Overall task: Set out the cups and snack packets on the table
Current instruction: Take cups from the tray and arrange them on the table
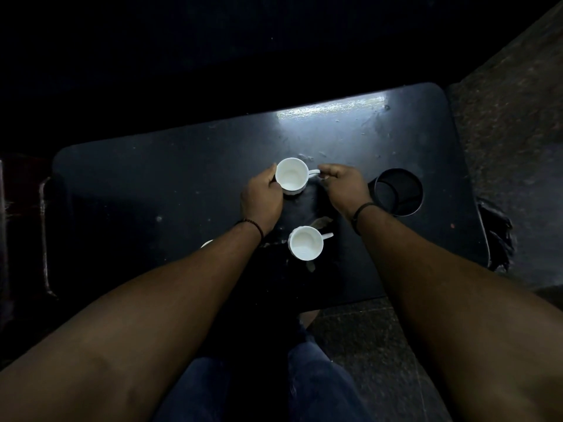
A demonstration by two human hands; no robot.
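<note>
The dark scuffed table (182, 184) stood in a dim room, glare at its far edge. Both the left hand (263, 199) and right hand (342, 185) gripped the far white cup (292, 177), thumb against its wall, fingers pinching its handle

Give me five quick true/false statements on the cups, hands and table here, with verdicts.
1. The far white cup has both hands on it. True: left hand grips its side, right hand pinches its handle.
2. The near white cup lies tipped over. False: it stands upright, mouth up.
3. The near cup is untouched. True.
4. The black mesh holder sits left of the cups. False: it stands to their right, beside the right wrist.
5. Snack packets lie on the dark table. False: none are visible.
</note>
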